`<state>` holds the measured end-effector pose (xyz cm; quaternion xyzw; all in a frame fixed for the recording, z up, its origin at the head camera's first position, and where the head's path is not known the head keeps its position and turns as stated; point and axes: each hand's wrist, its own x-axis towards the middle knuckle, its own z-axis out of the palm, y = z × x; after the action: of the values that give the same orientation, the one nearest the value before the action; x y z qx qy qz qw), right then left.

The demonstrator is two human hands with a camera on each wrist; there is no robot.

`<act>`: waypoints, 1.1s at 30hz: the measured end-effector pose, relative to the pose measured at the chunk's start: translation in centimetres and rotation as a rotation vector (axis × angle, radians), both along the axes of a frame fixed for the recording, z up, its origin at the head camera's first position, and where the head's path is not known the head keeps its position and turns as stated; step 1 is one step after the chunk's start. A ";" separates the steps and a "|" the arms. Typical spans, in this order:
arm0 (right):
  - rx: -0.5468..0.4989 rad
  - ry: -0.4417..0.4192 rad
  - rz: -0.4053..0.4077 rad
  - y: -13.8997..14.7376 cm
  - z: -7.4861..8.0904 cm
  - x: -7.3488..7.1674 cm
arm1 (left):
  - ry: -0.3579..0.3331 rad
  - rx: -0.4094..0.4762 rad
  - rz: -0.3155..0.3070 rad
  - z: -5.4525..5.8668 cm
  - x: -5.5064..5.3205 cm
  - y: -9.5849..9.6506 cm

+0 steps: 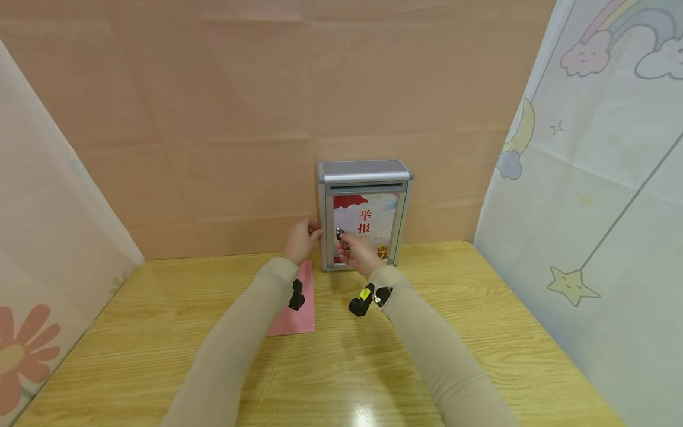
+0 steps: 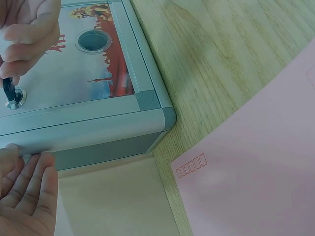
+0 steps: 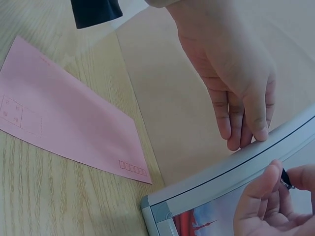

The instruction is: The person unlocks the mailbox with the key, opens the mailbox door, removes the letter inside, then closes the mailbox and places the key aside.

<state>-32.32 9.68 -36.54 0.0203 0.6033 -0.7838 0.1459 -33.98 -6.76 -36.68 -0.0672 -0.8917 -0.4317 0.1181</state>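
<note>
Starting with the head view: a grey metal letterbox [image 1: 364,213] is seen standing upright at the back of the wooden worktop [image 1: 480,332], against the peach backdrop. The left hand [image 1: 302,239] is laid on the box's left side wall. The right hand [image 1: 356,252] is held at the lock on the front panel; the grip is too small to read here. A pink envelope [image 1: 299,308] is seen lying flat on the worktop, near the box and partly under the left forearm. The door is seen closed.

Left wrist view: the left hand [image 2: 27,191] is shown with fingers straight and together, tips touching the box's grey side wall [image 2: 98,147]. A dark key [image 2: 10,91] is seen seated in the lock on the printed door, pinched by the right hand [image 2: 29,34]. The envelope [image 2: 256,167] is shown apart from the box, address squares up.

Right wrist view: the left hand's fingertips [image 3: 246,132] are confirmed pressed on the box edge [image 3: 231,172]; the right hand [image 3: 275,206] is seen with thumb and finger closed on the key head. The envelope [image 3: 64,128] is fully visible and unobstructed only here.

Progress, as judged: key inserted, box steadied; door not yet open, envelope untouched. Key and lock detail are given only by the wrist views; overall layout only by the head view.
</note>
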 end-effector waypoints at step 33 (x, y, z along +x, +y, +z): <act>-0.002 -0.029 -0.084 -1.1 -0.5 -1.0 | -0.030 -0.004 -0.013 0.0 -1.1 -0.5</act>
<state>-33.31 8.60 -37.05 0.0569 0.5990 -0.7894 0.1214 -35.09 -7.31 -36.67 -0.0665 -0.8939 -0.4316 0.1017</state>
